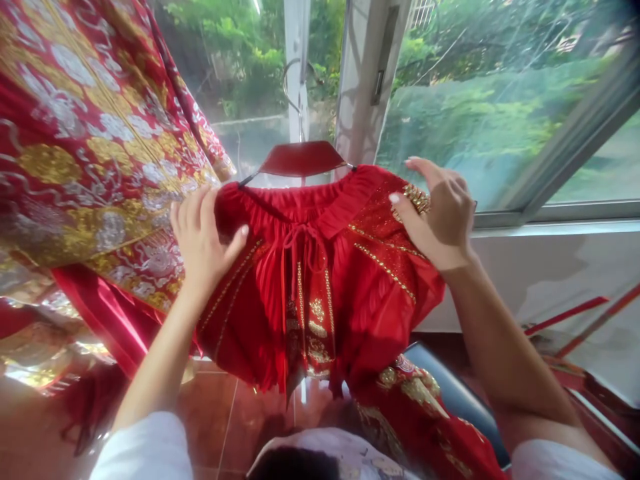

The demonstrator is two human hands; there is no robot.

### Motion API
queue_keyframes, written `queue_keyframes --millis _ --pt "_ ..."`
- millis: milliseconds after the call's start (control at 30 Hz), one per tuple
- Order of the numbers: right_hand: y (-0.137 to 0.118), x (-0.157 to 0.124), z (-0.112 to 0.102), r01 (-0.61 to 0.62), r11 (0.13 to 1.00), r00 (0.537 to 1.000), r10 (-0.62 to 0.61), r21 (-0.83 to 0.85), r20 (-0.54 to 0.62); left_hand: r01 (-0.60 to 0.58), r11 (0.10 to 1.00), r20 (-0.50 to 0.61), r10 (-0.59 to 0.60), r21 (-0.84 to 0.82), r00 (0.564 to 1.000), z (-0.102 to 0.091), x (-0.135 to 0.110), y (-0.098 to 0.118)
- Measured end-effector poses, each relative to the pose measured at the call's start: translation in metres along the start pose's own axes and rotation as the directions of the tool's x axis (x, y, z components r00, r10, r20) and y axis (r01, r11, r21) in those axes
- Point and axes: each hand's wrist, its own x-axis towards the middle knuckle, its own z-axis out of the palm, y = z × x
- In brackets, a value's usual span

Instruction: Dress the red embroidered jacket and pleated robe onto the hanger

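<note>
A red gathered blouse [385, 287] with gold beading and a tied cord at the neck hangs on a hanger [303, 160] with a wide dark red top and a metal hook. My left hand [205, 230] rests against the blouse's left shoulder, thumb apart from the outstretched fingers. At the opposite shoulder, beside its gold beaded ornament [416, 199], is my right hand [440, 210], its thumb and fingers spread. Neither hand is closed around the cloth, and what lies behind the shoulders is hidden.
Red robes with gold and silver embroidery [90, 147] hang at the left. Behind the blouse stands a sliding window [370, 87]. A red embroidered cloth [420, 427] lies below, by a dark seat [465, 393]. The floor [207, 400] is red-brown tile.
</note>
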Motion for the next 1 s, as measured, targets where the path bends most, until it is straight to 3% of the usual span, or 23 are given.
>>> queue_keyframes --millis 133,200,300,367,467,567,633,733,800,867,933,1000 --pt "-0.009 -0.068 0.0 0.071 0.98 0.993 -0.087 -0.188 -0.075 0.044 0.981 -0.031 -0.039 0.191 0.999 -0.001 -0.069 0.006" --pt "-0.004 -0.093 0.005 0.047 0.957 0.993 -0.076 -0.286 -0.093 0.085 0.959 -0.029 -0.081 0.272 0.996 -0.001 -0.088 -0.003" --pt "0.01 -0.11 0.009 -0.039 0.956 0.983 -0.015 -0.289 -0.182 0.12 0.944 0.027 -0.135 0.308 0.991 -0.008 -0.09 -0.019" --pt "0.013 -0.114 0.009 -0.05 0.969 0.984 0.006 -0.243 -0.18 0.12 0.94 0.086 -0.155 0.32 0.984 -0.014 -0.086 -0.022" --pt "-0.001 -0.123 0.01 -0.032 0.979 0.996 0.016 -0.199 -0.084 0.05 0.934 0.122 -0.099 0.353 0.988 -0.012 -0.09 -0.006" --pt "-0.02 -0.13 0.019 -0.077 0.979 0.996 0.083 -0.19 0.023 -0.036 0.942 0.147 -0.015 0.335 0.989 0.002 -0.102 0.017" --pt "-0.022 -0.128 0.028 -0.14 0.971 0.982 0.161 -0.194 0.101 -0.016 0.95 0.174 -0.041 0.313 0.984 0.014 -0.104 0.024" --pt "-0.009 -0.128 0.041 -0.163 0.963 0.969 0.197 -0.213 0.15 0.115 0.962 0.191 -0.165 0.249 0.968 0.028 -0.105 0.017" --pt "0.003 -0.142 0.045 -0.131 0.966 0.973 0.168 -0.223 0.155 0.225 0.952 0.165 -0.261 0.207 0.951 0.036 -0.116 0.008" --pt "0.013 -0.175 0.045 -0.103 0.974 0.972 0.142 -0.201 0.187 0.296 0.936 0.178 -0.33 0.191 0.927 0.044 -0.143 0.006" --pt "0.021 -0.222 0.041 -0.109 0.981 0.955 0.147 -0.16 0.256 0.332 0.926 0.297 -0.373 0.179 0.879 0.053 -0.184 0.018" --pt "0.031 -0.276 0.033 -0.162 0.976 0.913 0.204 -0.143 0.354 0.366 0.924 0.489 -0.372 0.111 0.789 0.066 -0.23 0.043"
